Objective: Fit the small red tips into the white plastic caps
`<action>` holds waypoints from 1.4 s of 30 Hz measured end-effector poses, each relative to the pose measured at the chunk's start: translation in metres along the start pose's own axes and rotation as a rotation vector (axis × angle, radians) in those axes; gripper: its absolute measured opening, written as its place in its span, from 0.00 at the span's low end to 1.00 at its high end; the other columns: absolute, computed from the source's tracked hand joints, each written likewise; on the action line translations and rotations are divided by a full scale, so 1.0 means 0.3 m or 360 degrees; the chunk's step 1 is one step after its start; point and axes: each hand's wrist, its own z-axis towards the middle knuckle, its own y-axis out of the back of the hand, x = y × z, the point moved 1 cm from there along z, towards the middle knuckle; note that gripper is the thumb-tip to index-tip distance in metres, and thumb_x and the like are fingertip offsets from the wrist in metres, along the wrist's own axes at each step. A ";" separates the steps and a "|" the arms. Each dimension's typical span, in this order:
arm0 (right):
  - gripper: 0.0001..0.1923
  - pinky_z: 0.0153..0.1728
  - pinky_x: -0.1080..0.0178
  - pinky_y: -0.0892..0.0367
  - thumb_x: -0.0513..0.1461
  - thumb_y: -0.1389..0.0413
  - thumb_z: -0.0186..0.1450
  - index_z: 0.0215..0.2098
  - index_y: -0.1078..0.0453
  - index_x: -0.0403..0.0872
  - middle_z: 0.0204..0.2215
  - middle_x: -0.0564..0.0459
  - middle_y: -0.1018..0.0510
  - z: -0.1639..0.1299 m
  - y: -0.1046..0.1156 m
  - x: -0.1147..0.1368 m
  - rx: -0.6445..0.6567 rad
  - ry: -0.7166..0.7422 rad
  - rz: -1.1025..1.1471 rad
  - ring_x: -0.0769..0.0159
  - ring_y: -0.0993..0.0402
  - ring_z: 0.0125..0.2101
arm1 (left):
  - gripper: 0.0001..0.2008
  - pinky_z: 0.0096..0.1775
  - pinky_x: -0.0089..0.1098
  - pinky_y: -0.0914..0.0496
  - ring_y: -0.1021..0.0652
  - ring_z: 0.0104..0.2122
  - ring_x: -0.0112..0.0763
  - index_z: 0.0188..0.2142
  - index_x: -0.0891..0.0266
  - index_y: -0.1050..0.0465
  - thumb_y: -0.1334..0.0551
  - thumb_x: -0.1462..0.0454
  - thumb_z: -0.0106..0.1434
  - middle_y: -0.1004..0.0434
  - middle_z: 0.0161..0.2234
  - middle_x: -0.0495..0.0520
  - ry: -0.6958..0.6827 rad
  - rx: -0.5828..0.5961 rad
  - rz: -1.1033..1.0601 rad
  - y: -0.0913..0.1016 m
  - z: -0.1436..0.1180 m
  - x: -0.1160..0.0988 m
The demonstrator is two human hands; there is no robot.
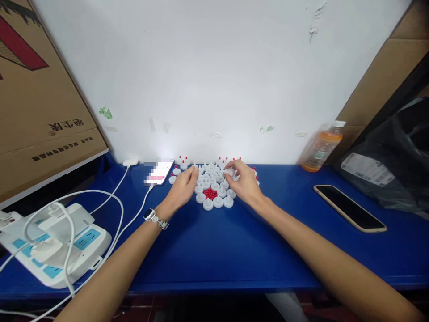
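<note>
Several white nozzle caps (208, 204) stand on the blue table around a small heap of red tips (211, 194). Along the back, next to the wall, are more white caps with red tips (183, 165) on them. My right hand (244, 182) is at the right side of the group, its thumb and fingers closed around a white cap (229, 172). On the left side, my left hand (186, 184) has its fingers pressed together; whatever is between them is hidden. A watch and a bracelet are on my left wrist.
A lit phone (160, 172) lies left of the caps, with a charging cable. Further left is a white power strip (80, 243) with looping cables. To the right are a dark phone (348, 208), an orange drink bottle (322, 147) and a black plastic bag (395, 152).
</note>
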 end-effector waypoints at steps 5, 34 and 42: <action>0.05 0.47 0.55 0.34 0.39 0.42 0.61 0.36 0.27 0.49 0.40 0.50 0.26 0.000 0.001 -0.012 -0.0095 -0.0090 0.0042 0.57 0.30 0.45 | 0.13 0.46 0.40 0.35 0.30 0.40 0.38 0.40 0.58 0.29 0.48 0.56 0.72 0.28 0.38 0.54 -0.0385 0.0344 0.0437 -0.003 -0.029 0.003; 0.15 0.51 0.49 0.42 0.49 0.39 0.61 0.40 0.23 0.49 0.42 0.44 0.23 0.270 -0.507 0.193 0.0955 0.0126 -0.0531 0.49 0.32 0.48 | 0.15 0.28 0.31 0.42 0.28 0.25 0.33 0.27 0.59 0.36 0.45 0.56 0.68 0.26 0.27 0.53 0.0655 0.0321 0.0656 0.219 -0.152 0.210; 0.06 0.43 0.59 0.35 0.37 0.44 0.63 0.37 0.25 0.47 0.38 0.49 0.22 0.236 -0.419 0.204 0.0723 0.0123 0.0090 0.61 0.26 0.40 | 0.14 0.30 0.33 0.41 0.26 0.29 0.37 0.36 0.58 0.36 0.53 0.54 0.73 0.26 0.30 0.54 0.0532 -0.0016 0.0619 0.198 -0.140 0.125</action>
